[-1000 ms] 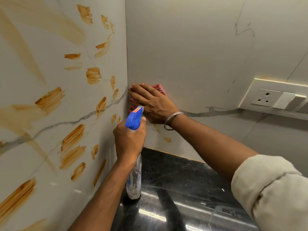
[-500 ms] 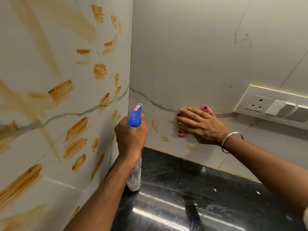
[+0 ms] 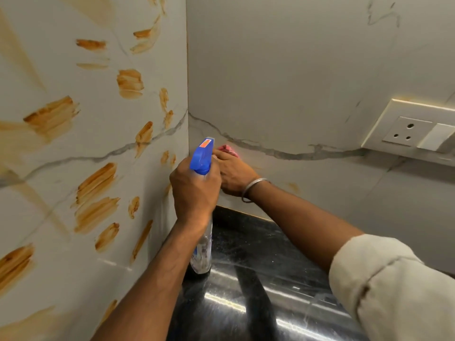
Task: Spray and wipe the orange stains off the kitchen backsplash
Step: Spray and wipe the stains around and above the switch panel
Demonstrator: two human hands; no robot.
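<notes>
At the backsplash corner, low down, just above the black bench (image 3: 258, 279). Left hand (image 3: 194, 190) closed around the neck of a spray bottle (image 3: 203, 247); blue trigger head (image 3: 202, 156) sticks up above the fist, clear body hangs below it, base at or just above the bench — contact not clear. Right hand (image 3: 234, 175) pressed flat on the right-hand wall panel (image 3: 295, 70), fingers spread over a pink cloth (image 3: 227, 148), which shows only as a crumpled edge past the fingertips, right beside the corner seam. Metal bangle (image 3: 253, 188) on the right wrist; cream sleeve (image 3: 394, 291) rolled up the forearm.

Orange stains (image 3: 96, 183): many thick streaks and dabs across the left wall panel (image 3: 61, 242), untouched by either hand. On the right panel only faint smudges, one small mark (image 3: 294, 187) near the bangle. Grey vein crosses both panels. White socket and switch plate (image 3: 413, 126) far right on the same wall, well apart from the hands.
</notes>
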